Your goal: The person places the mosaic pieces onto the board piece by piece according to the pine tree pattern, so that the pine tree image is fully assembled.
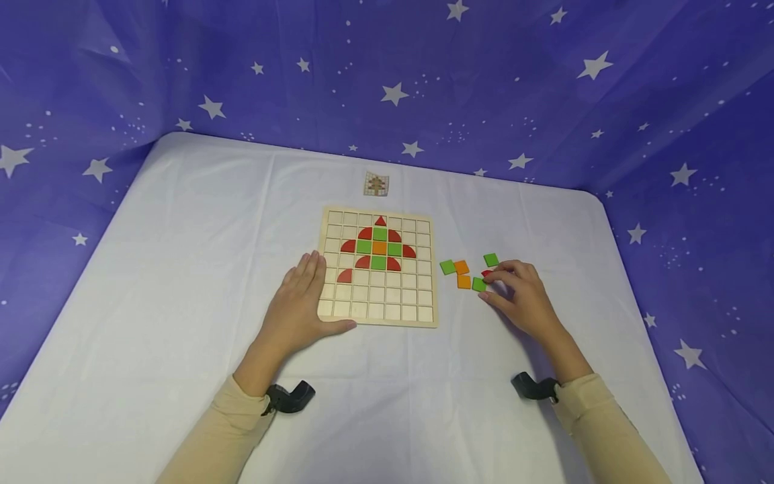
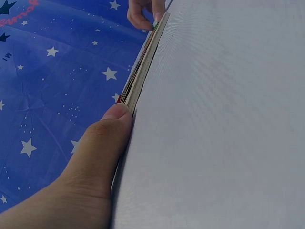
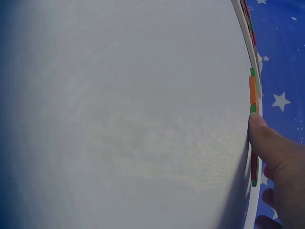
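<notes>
A wooden grid board [image 1: 409,314] lies on the table, with red quarter-round pieces, a red triangle [image 1: 380,221], green squares and an orange square [image 1: 379,248] set in its cells. My left hand [image 1: 297,302] rests along the board's left edge, fingers straight, thumb on the near edge. To the right of the board, my right hand [image 1: 525,294] pinches a green square tile [image 1: 479,284] between thumb and fingertips. A red piece [image 1: 486,273] is partly hidden by those fingers. In the right wrist view, the thumb [image 3: 271,143] touches a green tile's edge.
Between the board and my right hand lie a green tile [image 1: 447,267] and two orange tiles [image 1: 463,282]. Another green tile [image 1: 491,259] sits beyond the right fingers. A small picture card [image 1: 376,184] lies behind the board. A starry blue cloth [image 1: 338,81] hangs around the white table [image 1: 205,222].
</notes>
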Available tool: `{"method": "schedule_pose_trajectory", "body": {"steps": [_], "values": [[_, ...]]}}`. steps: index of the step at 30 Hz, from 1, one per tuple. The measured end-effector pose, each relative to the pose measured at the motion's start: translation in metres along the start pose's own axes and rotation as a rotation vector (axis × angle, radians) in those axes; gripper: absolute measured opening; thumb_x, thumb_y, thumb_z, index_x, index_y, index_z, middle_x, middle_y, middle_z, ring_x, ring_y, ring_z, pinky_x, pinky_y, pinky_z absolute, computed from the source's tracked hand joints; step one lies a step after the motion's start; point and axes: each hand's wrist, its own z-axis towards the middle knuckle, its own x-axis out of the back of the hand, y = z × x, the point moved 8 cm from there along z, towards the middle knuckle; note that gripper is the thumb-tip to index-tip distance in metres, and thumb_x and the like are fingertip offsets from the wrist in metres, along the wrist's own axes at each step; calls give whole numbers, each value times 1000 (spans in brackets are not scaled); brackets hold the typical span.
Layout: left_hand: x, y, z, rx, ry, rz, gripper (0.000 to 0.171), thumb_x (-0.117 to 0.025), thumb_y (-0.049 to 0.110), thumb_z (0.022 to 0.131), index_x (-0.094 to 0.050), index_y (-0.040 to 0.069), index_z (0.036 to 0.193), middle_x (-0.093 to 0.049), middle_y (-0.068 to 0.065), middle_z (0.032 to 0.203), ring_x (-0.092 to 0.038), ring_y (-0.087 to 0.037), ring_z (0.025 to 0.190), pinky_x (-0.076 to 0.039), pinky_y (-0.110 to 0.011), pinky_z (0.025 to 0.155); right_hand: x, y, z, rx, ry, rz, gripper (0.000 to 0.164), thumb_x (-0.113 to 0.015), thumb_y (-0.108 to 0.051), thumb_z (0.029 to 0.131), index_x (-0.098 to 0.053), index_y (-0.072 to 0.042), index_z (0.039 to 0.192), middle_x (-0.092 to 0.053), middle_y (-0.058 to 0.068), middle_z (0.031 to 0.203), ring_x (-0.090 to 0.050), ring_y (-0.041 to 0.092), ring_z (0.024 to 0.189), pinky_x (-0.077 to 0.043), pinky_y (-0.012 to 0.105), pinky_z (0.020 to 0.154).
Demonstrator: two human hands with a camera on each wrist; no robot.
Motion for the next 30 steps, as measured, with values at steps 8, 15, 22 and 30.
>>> {"method": "schedule_pose_trajectory", "body": {"steps": [8, 15, 22, 30], "values": [[0, -1, 1, 2, 2, 0, 133, -67, 81, 69, -9, 1, 158, -6, -15, 167, -4, -30, 156, -12, -49, 127, -5, 2, 1, -43, -59, 42, 41, -80, -26, 84, -68, -17, 123, -56, 11, 126, -41, 34, 124, -38, 54, 98], [0, 0, 1, 0, -1, -2, 133, -67, 81, 69, -9, 1, 158, -6, -15, 167, -5, -30, 156, -12, -49, 127, -7, 0, 0, -27, -69, 44, 34, -77, -23, 87, -70, -16, 119, -54, 13, 126, -39, 37, 126, -36, 54, 96], [0, -1, 1, -1, -1, 1, 134, -66, 82, 68, -9, 2, 159, -6, -14, 168, -5, -30, 156, -12, -49, 127, -4, -7, 3, 8, -37, 19, 29, -78, -21, 86, -70, -8, 110, -59, 12, 120, -43, 34, 124, -36, 55, 103], [-1, -1, 1, -6, 5, 4, 133, -66, 81, 69, -9, 1, 158, -7, -15, 167, -5, -30, 156, -12, -48, 127, -4, -31, 14, 93, 34, 22, 28, -80, -19, 84, -68, -6, 106, -66, 7, 106, -50, 26, 109, -41, 45, 95]]}}
